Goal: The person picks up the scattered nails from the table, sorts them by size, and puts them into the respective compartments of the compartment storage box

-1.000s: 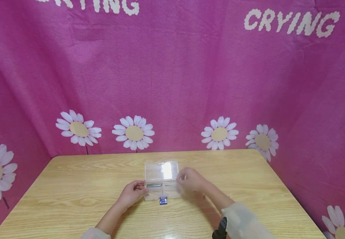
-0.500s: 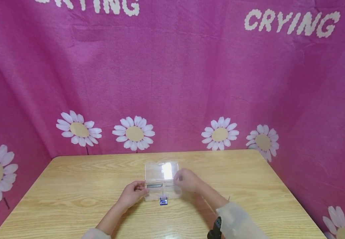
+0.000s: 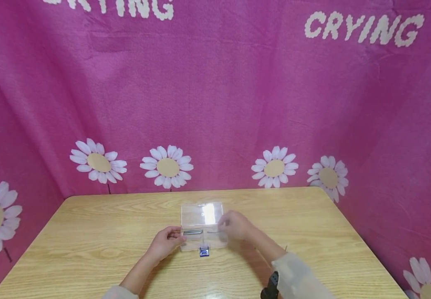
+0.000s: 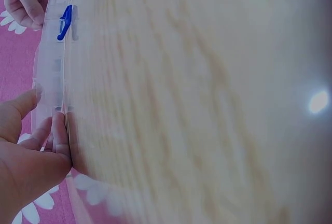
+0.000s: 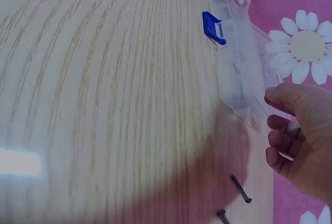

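Note:
A clear plastic box (image 3: 215, 245) with a blue latch (image 3: 204, 251) stands on the wooden table, its transparent lid (image 3: 193, 214) raised at the back. Dark, thin rods (image 3: 193, 232) lie in its left compartment. One thin dark piece (image 3: 212, 231) shows in the right compartment. My left hand (image 3: 167, 243) grips the left end, thumb on one side and fingers on the other, as the left wrist view also shows. Over the right end hovers my right hand (image 3: 235, 225); in the right wrist view its fingers (image 5: 280, 143) bend loosely, thumb apart from them, with nothing visible between.
Two dark nail-like pieces lie on the table near my right forearm: one nail-like piece (image 5: 240, 189) and another nail-like piece (image 5: 223, 217). A black cable connector (image 3: 273, 279) hangs at the right sleeve. A pink daisy-print curtain (image 3: 215, 104) rises behind the table (image 3: 118, 216).
My right hand first moved slightly left over the box, then shifted a little back right. The thin piece in the right compartment now sits slightly lower. My left hand has stayed put.

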A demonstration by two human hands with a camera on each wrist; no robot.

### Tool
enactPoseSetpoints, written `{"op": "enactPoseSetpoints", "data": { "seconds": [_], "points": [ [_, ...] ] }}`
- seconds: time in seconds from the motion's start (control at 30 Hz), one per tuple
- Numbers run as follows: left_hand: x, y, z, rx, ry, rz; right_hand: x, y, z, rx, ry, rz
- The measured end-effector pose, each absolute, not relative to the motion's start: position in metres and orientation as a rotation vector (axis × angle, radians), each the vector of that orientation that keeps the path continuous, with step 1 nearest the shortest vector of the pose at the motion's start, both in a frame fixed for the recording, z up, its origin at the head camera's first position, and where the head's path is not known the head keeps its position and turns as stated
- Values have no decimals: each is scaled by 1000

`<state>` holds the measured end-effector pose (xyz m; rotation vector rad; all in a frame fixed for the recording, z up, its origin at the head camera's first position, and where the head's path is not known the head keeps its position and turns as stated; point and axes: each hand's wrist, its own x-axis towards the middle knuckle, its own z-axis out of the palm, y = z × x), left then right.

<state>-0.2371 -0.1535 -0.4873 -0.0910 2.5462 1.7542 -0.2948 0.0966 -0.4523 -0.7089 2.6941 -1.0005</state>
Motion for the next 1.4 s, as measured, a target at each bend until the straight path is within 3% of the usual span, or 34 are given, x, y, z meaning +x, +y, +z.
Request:
{"op": "enactPoseSetpoints", "data": {
  "seconds": [1.07, 1.4],
  "points": [
    [-236, -153, -484, -115, 2552, 1733, -280, 191, -457, -647, 2804, -927],
    [-236, -152, -483, -126, 2557, 1726, -275, 203, -462, -749, 2813, -831]
  ]
}}
